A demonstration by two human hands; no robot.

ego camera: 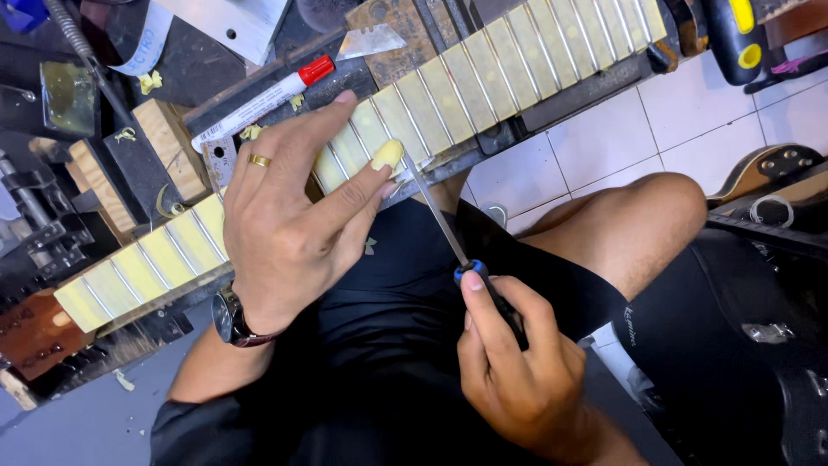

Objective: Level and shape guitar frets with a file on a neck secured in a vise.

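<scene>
Left hand [289,220] lies flat, open, pinning the guitar neck [405,108] steady on the bench [172,60]. Right hand [517,362], at 5 o'clock, grips the file [440,216] closed, tip angled against a fret.

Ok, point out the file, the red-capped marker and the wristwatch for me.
file [435,211]: head view, on the bare metal blade between fretboard edge and handle.
red-capped marker [259,105]: head view, on the middle of its white barrel.
wristwatch [226,318]: head view, on the dial at the left wrist.
</scene>
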